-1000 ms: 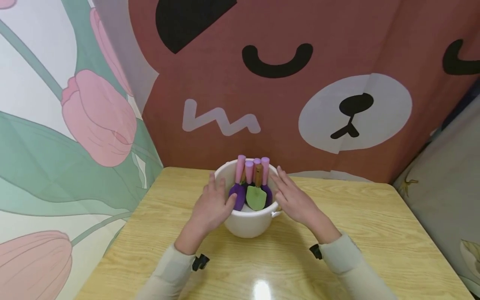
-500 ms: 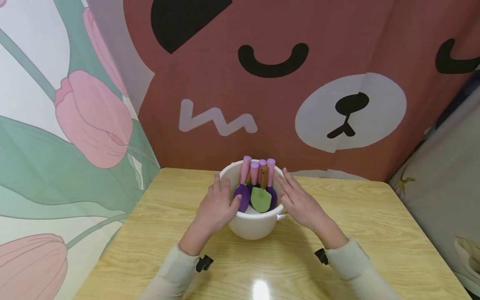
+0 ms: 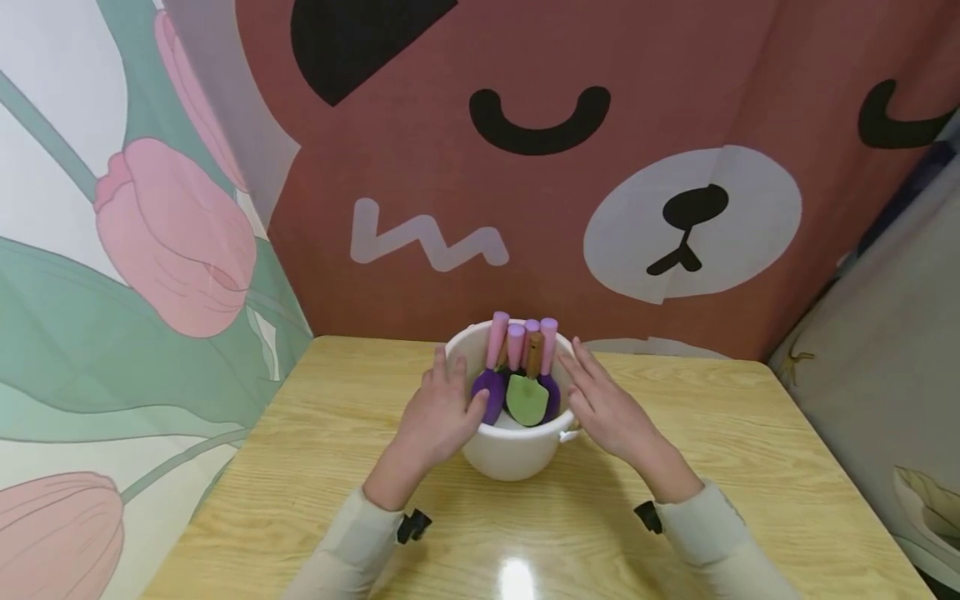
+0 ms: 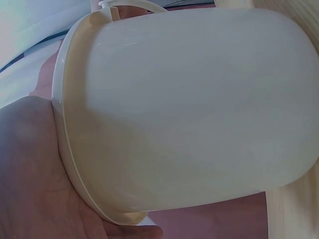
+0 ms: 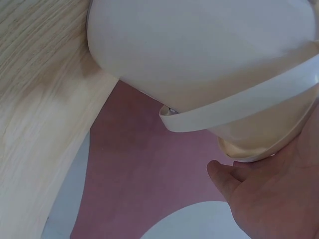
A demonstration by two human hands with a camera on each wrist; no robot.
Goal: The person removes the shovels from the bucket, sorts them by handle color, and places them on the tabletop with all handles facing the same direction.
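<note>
A white bucket (image 3: 510,458) stands upright on the table. Inside it several small garden trowels lean with their handles up: a green trowel (image 3: 527,402) with a brown handle, and purple trowels (image 3: 489,392) with pink handles. My left hand (image 3: 442,410) rests on the bucket's left rim, thumb toward the inside. Its palm lies against the rim in the left wrist view. On the right rim, my right hand (image 3: 611,410) touches with its fingers fairly straight. The right wrist view shows this hand at the rim beside the bucket's white strap handle (image 5: 239,109). Some trowel blades are partly hidden.
The light wooden table (image 3: 720,475) extends on both sides of the bucket. Behind it hangs a red-brown cloth (image 3: 405,150) with a bear's face. A tulip-patterned cloth (image 3: 180,242) covers the left side, and a pale cloth (image 3: 892,350) hangs at the right.
The bucket, with the trowels in it, has shifted slightly right across the table together with both hands. The head view has turned a little to the right.
</note>
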